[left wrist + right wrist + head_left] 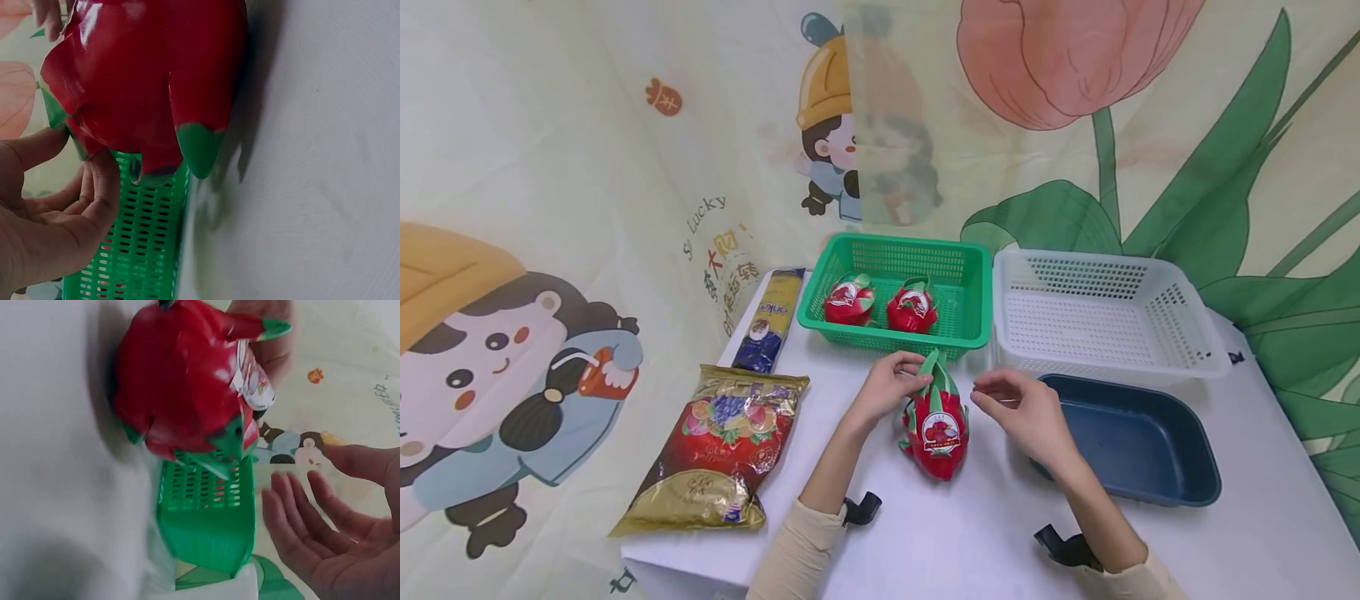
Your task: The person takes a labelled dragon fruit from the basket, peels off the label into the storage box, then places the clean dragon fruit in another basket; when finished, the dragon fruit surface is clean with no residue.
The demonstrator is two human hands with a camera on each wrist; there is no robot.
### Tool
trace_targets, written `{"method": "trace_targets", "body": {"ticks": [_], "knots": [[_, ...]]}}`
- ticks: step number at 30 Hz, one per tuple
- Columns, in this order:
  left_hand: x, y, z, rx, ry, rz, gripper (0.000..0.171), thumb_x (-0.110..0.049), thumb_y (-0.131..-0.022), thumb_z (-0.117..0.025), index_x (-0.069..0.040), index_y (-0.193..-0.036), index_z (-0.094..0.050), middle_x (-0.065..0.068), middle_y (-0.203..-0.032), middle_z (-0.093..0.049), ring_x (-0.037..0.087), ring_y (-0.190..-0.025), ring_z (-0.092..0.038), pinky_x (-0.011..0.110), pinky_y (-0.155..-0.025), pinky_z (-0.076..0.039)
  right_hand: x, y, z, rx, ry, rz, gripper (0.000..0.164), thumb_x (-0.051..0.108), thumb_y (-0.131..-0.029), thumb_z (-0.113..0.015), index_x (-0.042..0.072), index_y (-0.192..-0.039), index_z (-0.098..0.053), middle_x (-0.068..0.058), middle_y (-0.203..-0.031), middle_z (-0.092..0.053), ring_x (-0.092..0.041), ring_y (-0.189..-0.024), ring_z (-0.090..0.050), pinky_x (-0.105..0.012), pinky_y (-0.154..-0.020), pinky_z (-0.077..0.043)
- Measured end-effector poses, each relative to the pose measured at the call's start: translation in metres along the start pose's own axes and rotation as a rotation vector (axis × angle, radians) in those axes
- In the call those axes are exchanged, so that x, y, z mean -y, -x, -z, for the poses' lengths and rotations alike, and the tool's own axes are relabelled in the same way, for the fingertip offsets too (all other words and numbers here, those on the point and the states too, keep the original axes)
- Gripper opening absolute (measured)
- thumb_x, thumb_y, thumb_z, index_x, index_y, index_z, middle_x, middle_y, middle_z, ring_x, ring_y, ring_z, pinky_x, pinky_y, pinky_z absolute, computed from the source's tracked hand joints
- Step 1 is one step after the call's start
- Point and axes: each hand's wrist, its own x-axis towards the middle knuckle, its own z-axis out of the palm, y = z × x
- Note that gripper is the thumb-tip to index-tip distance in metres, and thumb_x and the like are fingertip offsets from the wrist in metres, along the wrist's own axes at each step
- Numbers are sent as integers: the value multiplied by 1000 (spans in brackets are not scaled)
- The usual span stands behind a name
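Note:
A red dragon fruit (938, 429) with green leaf tips and a round label is on the white table, its leafy end toward the green basket (895, 342). My left hand (889, 385) pinches one of its leaves between thumb and fingers, which the left wrist view shows close up on the red fruit (150, 69). To the right of the fruit hovers my right hand (1018, 408), fingers loosely bent and apart from it. In the right wrist view that hand (337, 531) has a gap between thumb and fingers. Two more dragon fruits (848, 302) lie inside the green basket.
Beside the green basket stands a white basket (1210, 354), and in front of that a dark blue tub (1206, 467). On the left lie a red and gold candy bag (715, 450) and a blue and yellow packet (769, 321). Printed curtains hang behind the table.

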Motion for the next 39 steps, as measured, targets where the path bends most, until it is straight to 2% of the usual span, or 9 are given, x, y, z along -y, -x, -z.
{"method": "trace_targets", "body": {"ticks": [3, 7, 13, 19, 25, 30, 34, 39], "knots": [[1, 1, 0, 7, 24, 16, 41, -20, -95, -79, -1, -130, -68, 13, -109, -69, 20, -92, -67, 36, -82, -61, 4, 6, -2, 51, -76, -5, 23, 18, -91, -83, 12, -112, -76, -1, -103, -78, -18, -92, -75, -28, -79, -63], [4, 3, 2, 34, 74, 19, 41, -22, -95, -79, -1, -129, -70, 11, -110, -74, 19, -92, -70, 35, -84, -61, 6, 9, -6, 118, -150, -35, 24, 14, -89, -85, 12, -111, -76, -2, -104, -78, -20, -94, -76, -26, -78, -62], [15, 5, 6, 102, 148, 8, 36, -19, -95, -78, -5, -128, -74, 9, -117, -77, 20, -98, -74, 33, -90, -60, 3, 10, -12, 164, -161, -67, 26, 19, -89, -85, 12, -112, -77, -1, -105, -78, -18, -96, -75, -25, -80, -61], [21, 5, 9, 131, 237, 10, 40, -15, -95, -77, -3, -133, -71, 12, -121, -76, 21, -105, -73, 31, -91, -59, 1, 8, -16, 190, -195, -86, 26, 16, -88, -86, 11, -112, -77, -1, -102, -79, -19, -96, -75, -27, -79, -61], [22, 5, 8, 122, 344, 40, 41, -10, -95, -76, -1, -135, -68, 15, -122, -75, 20, -106, -75, 29, -92, -60, -1, 5, -22, 229, -227, -100, 28, 15, -87, -86, 6, -111, -76, -4, -97, -79, -20, -92, -76, -26, -77, -62], [24, 3, 5, 119, 409, 50, 42, -5, -95, -75, 2, -136, -66, 22, -127, -71, 19, -108, -74, 26, -91, -60, -2, 2, -25, 213, -256, -98, 28, 13, -85, -88, 2, -107, -76, -8, -94, -79, -22, -87, -77, -25, -74, -62], [26, 0, 2, 117, 453, 74, 42, -2, -96, -72, 3, -137, -65, 22, -127, -71, 16, -106, -74, 24, -90, -60, -3, 1, -27, 198, -285, -134, 26, 11, -84, -88, 0, -105, -75, -9, -91, -79, -22, -84, -77, -26, -73, -62], [26, -2, 2, 104, 505, 95, 40, 1, -97, -69, 7, -137, -63, 17, -123, -74, 13, -98, -74, 24, -86, -61, -8, 0, -28, 205, -383, -193, 28, 10, -84, -88, -4, -103, -72, -14, -90, -79, -21, -80, -76, -29, -72, -63]]}}
